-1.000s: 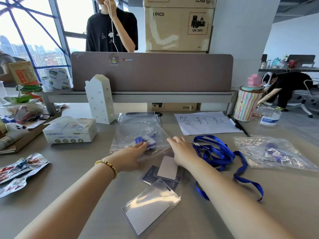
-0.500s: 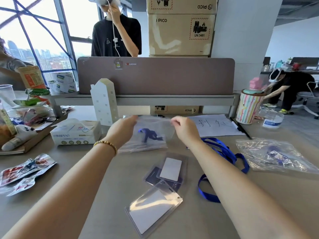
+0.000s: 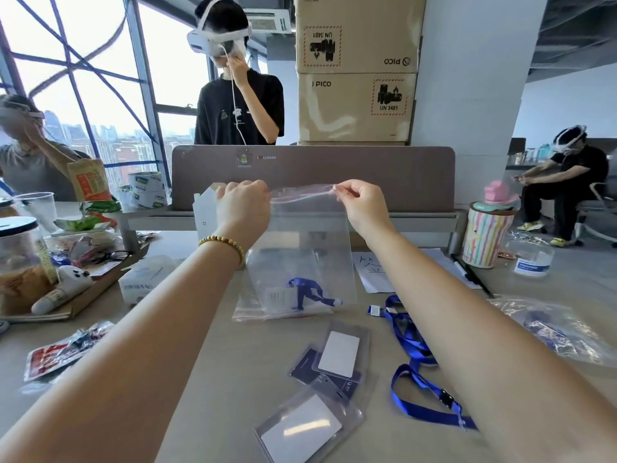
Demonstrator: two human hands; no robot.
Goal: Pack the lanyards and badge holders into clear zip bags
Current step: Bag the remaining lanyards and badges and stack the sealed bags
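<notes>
Fingertips of left hand and right hand pinch top corners of clear plastic zip bag, held up above table, zip edge horizontal between them. Loose blue ribbon lanyard lies toward table's right edge, nearer right hand.

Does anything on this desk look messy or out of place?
Mostly ordinary packing clutter. The loose blue lanyard sprawls in a tangle beside the badge holders, which lie overlapped and askew. Nothing looks spilled or damaged.
</notes>
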